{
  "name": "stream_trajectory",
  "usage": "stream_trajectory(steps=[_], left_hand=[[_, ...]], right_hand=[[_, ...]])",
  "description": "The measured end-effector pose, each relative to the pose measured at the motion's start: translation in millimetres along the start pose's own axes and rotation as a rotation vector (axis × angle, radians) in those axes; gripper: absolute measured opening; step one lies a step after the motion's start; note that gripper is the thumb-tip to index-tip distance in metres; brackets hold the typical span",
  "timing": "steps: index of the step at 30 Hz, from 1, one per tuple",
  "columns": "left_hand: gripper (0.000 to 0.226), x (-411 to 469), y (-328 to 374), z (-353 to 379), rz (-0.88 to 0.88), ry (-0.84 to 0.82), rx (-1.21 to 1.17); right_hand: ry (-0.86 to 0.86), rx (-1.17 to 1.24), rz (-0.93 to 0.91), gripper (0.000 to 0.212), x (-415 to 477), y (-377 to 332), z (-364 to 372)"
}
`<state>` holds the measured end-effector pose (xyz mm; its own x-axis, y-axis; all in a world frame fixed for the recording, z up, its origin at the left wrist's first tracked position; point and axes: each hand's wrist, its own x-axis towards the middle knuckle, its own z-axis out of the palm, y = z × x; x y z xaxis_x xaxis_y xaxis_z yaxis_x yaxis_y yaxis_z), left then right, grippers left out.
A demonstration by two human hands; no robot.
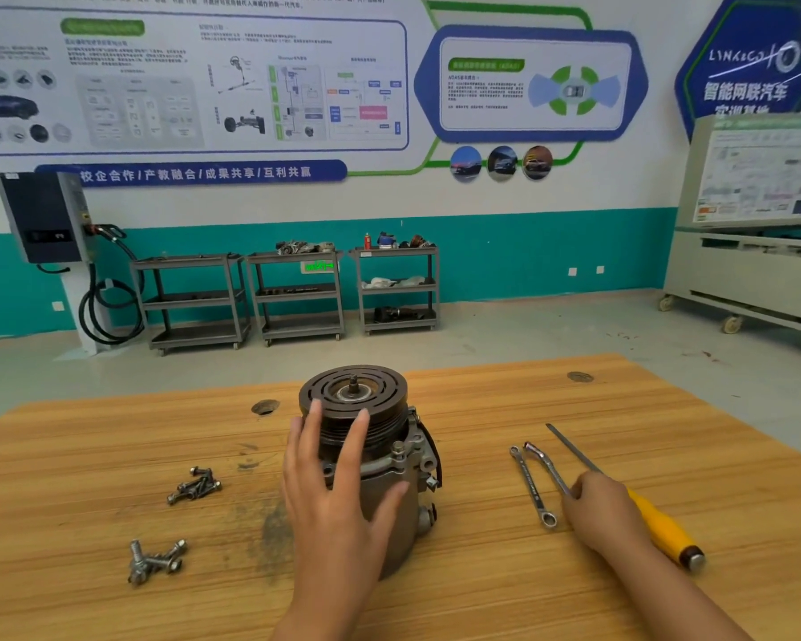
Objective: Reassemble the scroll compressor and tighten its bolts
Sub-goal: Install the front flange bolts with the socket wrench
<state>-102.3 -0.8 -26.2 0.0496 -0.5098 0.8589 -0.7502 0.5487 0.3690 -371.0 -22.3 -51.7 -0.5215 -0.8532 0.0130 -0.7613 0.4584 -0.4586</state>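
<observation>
Compressor [389, 478]: upright at centre of counter [482, 594], pulley [352, 390] up. Cast metal, likely heavy and rigid; best held by body below pulley.
Left hand [329, 492]: fingers [354, 448] straight and spread, resting on pulley rim, gripping nothing.
Right hand [606, 511]: 3 o'clock, over wrench [549, 469]; grip cannot tell.

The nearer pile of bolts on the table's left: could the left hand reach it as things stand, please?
Probably yes. The left hand lies open against the compressor, holding nothing, and only bare table lies between it and the bolts.
</observation>
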Motion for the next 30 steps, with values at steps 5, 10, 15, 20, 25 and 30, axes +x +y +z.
stream_trajectory(steps=[5, 10, 15, 20, 25, 30], left_hand=[[0.089, 5, -4, -4, -0.004, -0.049, 0.003], [0.097, 6, -8, -5, 0.016, -0.031, 0.048], [0.096, 8, -13, -5, 0.003, -0.014, 0.031], [0.083, 9, -15, -8, 0.03, -0.035, 0.001], [0.093, 9, -28, -10, 0.052, 0.035, -0.151], [0.107, 4, -47, -11, -0.31, -0.038, -0.474]], right_hand=[[-0.153, 0.69, 0.179, 0.025, -1, 3, -17], [-0.18, 1.092, 0.002, 0.02, -15, -27, -23], [-0.259, 1.375, -0.313, 0.023, -38, -80, -39], [-0.283, 1.495, -0.596, 0.023, -67, -128, -47], [-0.214, 1.49, -0.751, 0.016, -75, -150, -49], [-0.188, 1.176, -0.855, 0.017, -74, -148, -48]])
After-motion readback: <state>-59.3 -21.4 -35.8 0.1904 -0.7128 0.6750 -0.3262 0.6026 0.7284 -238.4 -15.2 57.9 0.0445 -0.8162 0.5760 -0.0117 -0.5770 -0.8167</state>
